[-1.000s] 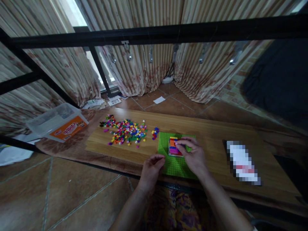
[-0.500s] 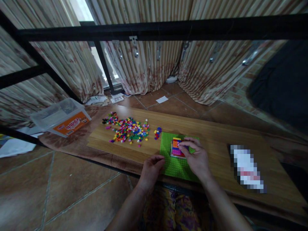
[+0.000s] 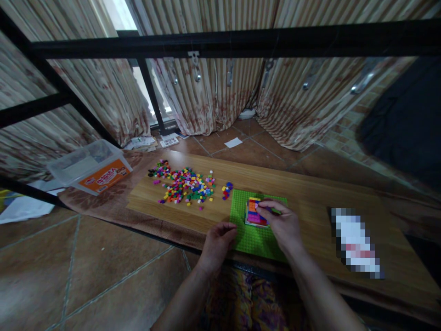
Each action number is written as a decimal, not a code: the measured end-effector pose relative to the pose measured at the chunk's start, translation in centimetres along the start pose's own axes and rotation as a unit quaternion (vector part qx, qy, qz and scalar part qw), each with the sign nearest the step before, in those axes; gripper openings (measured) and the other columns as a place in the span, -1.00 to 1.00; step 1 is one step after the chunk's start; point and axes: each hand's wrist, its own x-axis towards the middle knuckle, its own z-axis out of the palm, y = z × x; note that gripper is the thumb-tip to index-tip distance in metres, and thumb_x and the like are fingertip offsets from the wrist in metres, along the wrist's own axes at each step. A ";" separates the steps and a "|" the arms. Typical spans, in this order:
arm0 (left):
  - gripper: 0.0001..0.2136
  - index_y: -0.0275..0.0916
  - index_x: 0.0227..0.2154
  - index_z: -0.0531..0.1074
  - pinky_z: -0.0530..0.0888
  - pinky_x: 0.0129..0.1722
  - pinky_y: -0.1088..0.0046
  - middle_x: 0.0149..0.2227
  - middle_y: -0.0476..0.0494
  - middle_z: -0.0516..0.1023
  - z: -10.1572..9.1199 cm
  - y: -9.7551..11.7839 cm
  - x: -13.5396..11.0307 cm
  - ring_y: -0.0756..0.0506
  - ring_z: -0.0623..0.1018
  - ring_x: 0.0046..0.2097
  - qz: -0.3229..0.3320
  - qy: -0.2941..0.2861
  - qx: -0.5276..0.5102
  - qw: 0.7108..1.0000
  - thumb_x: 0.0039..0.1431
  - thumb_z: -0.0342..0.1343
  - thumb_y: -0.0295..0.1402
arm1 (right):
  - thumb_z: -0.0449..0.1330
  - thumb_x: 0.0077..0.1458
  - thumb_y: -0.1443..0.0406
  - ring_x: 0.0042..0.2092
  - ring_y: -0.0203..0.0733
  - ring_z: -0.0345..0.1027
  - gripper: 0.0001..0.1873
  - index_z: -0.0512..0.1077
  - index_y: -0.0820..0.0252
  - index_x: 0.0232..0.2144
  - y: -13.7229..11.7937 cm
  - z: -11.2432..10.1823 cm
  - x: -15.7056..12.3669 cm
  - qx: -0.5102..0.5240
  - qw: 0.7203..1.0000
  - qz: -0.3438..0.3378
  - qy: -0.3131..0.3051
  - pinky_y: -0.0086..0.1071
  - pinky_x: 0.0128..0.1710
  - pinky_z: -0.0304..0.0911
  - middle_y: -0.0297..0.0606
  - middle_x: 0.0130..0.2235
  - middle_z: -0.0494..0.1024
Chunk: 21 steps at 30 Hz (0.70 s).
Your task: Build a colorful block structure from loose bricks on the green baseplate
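Note:
A green baseplate (image 3: 248,239) lies on a wooden table (image 3: 310,193) in front of me. A small stack of coloured bricks (image 3: 254,211) stands on it, with orange, yellow, red and purple layers. My right hand (image 3: 282,225) rests at the stack's right side, its fingers pinched against the bricks. My left hand (image 3: 217,241) is curled at the plate's near left edge, fingers closed; what it holds is hidden. A pile of loose coloured bricks (image 3: 184,186) is spread on the table to the left.
A clear plastic box (image 3: 91,168) with an orange label sits at the table's left end. A blurred white object (image 3: 356,241) lies on the right. A black metal frame (image 3: 220,41) crosses overhead. Curtains (image 3: 220,101) and tiled floor (image 3: 86,266) surround the table.
The view has shifted slightly. My right hand has slid a little down and right along the stack. My left hand has stayed by the plate's edge.

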 end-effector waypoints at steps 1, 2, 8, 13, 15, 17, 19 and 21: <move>-0.76 -0.27 -0.46 0.47 0.11 -0.58 0.58 -0.64 0.10 0.32 0.0 0.0 0.0 0.11 0.25 -0.59 0.000 0.000 -0.001 1.000 -0.23 0.31 -0.29 | 0.38 -0.24 0.12 -0.14 -0.11 0.39 -0.75 0.57 0.11 -0.47 -0.1 0.1 0.0 0.015 1.000 0.027 0.005 -0.15 -0.06 0.29 -0.25 -0.21 0.53; -0.76 -0.27 -0.46 0.48 0.11 -0.58 0.58 -0.64 0.09 0.33 0.0 0.0 0.0 0.10 0.26 -0.58 -0.001 0.001 -0.001 1.000 -0.23 0.31 -0.29 | 0.39 -0.27 0.12 -0.16 -0.12 0.40 -0.73 0.57 0.12 -0.47 -0.2 0.2 0.0 0.030 0.998 0.051 0.010 -0.16 -0.08 0.30 -0.25 -0.22 0.54; -0.78 -0.28 -0.45 0.48 0.14 -0.56 0.59 -0.62 0.09 0.34 -0.1 0.0 -0.1 0.11 0.27 -0.57 0.000 0.007 0.004 1.000 -0.21 0.30 -0.32 | 0.42 -0.36 0.18 -0.28 -0.18 0.42 -0.73 0.56 0.13 -0.49 -0.4 0.7 -0.2 0.097 0.989 0.110 0.025 -0.24 -0.22 0.35 -0.30 -0.31 0.57; -0.76 -0.28 -0.45 0.48 0.14 -0.57 0.59 -0.62 0.09 0.35 -0.1 -0.1 0.1 0.10 0.28 -0.57 -0.005 0.006 0.002 1.000 -0.24 0.32 -0.30 | 0.42 -0.35 0.19 -0.34 -0.20 0.43 -0.74 0.55 0.13 -0.50 -0.5 1.0 -0.4 0.116 0.986 0.110 0.036 -0.26 -0.30 0.38 -0.31 -0.37 0.57; -0.76 -0.28 -0.46 0.48 0.13 -0.58 0.60 -0.62 0.09 0.34 -0.1 -0.1 0.1 0.11 0.28 -0.57 -0.007 0.006 0.000 1.000 -0.24 0.32 -0.30 | 0.42 -0.35 0.19 -0.33 -0.19 0.43 -0.73 0.55 0.14 -0.49 -0.4 1.1 -0.5 0.122 0.986 0.106 0.035 -0.26 -0.30 0.39 -0.30 -0.37 0.57; -0.76 -0.27 -0.46 0.48 0.13 -0.58 0.60 -0.61 0.09 0.34 -0.1 -0.1 0.1 0.11 0.28 -0.57 -0.007 0.005 -0.004 1.000 -0.25 0.32 -0.30 | 0.41 -0.34 0.19 -0.32 -0.19 0.43 -0.73 0.55 0.13 -0.48 -0.3 1.1 -0.5 0.126 0.986 0.103 0.031 -0.26 -0.30 0.39 -0.30 -0.36 0.57; -0.76 -0.27 -0.47 0.48 0.13 -0.58 0.60 -0.62 0.09 0.34 0.0 -0.1 0.1 0.11 0.28 -0.57 -0.006 0.007 -0.006 1.000 -0.26 0.33 -0.30 | 0.42 -0.34 0.19 -0.31 -0.19 0.43 -0.73 0.55 0.13 -0.49 -0.3 1.1 -0.5 0.128 0.986 0.102 0.031 -0.26 -0.30 0.39 -0.30 -0.35 0.57; -0.75 -0.28 -0.48 0.48 0.13 -0.58 0.60 -0.62 0.09 0.34 0.0 0.0 0.0 0.11 0.28 -0.57 -0.001 0.010 -0.005 1.000 -0.27 0.34 -0.30 | 0.42 -0.36 0.20 -0.31 -0.20 0.43 -0.73 0.55 0.13 -0.50 -0.4 1.1 -0.5 0.129 0.985 0.105 0.033 -0.26 -0.28 0.38 -0.31 -0.34 0.57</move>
